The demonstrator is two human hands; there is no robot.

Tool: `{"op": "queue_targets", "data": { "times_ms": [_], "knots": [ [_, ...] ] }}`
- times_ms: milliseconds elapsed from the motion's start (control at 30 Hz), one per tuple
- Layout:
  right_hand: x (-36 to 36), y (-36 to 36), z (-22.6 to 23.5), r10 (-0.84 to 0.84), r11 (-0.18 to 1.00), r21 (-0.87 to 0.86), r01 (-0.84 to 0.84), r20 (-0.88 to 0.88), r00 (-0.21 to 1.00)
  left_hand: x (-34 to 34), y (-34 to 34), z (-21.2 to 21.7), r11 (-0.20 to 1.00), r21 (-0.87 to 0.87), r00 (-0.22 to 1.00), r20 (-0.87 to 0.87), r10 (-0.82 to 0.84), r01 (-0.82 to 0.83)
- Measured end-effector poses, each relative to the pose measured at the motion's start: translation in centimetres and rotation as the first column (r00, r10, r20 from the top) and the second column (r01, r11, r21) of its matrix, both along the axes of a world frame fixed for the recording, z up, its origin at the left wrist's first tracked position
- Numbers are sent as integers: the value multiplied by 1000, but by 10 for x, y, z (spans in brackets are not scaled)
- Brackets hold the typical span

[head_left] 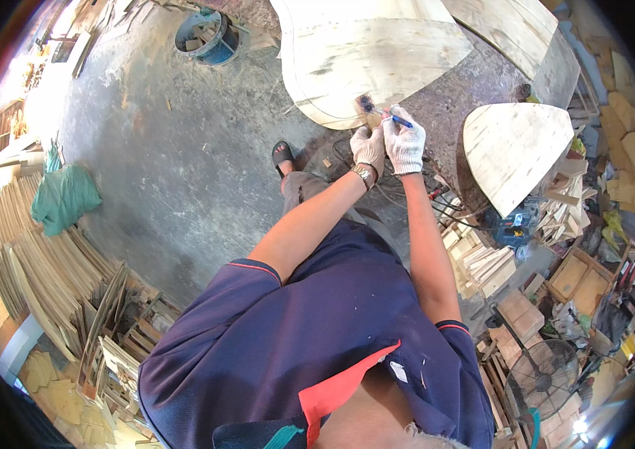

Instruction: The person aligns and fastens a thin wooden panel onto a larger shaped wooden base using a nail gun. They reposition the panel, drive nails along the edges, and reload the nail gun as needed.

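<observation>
The knitted gloves (405,146) are off-white, the pen (401,121) blue. The large wooden board (373,63) is pale cream, streaked with grey and marked by a black-brown patch (364,103). The shirt (325,307) is navy with red edging; the floor (160,187) is mottled grey, the sack (65,198) green, the bucket (222,52) blue, the sandal (281,156) black.

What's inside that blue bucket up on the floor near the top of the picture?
The blue bucket holds several light-coloured scraps, which look like wood offcuts. The upper ones cover whatever lies beneath, so the bottom can't be seen.
</observation>
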State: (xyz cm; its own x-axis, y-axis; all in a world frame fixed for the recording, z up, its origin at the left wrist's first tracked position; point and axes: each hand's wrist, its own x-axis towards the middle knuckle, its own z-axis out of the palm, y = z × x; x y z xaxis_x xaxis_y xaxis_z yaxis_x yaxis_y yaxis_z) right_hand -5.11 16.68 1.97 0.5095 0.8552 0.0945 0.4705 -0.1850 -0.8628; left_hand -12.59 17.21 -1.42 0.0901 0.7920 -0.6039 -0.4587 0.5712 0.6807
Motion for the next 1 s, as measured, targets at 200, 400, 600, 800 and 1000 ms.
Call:
{"op": "queue_targets", "data": {
  "times_ms": [200,400,600,800,1000],
  "knots": [
    [-8,7,9,22,1000,-2,-22,171,985,6,3,-18,998,-52,990,135,40,-33],
    [-18,11,29,93,988,-146,-48,315,945,4,6,-1,992,-128,976,214,31,-3],
    [-26,18,28,63,989,-146,-15,331,941,-3,9,7,988,-152,951,305,48,-2],
    [-37,17,28,31,985,-168,30,348,937,-15,6,2,994,-98,980,195,-24,44],
    [-54,16,30,-17,987,-149,66,309,951,-32,4,-3,987,-89,983,140,-120,133]
  ]
}}
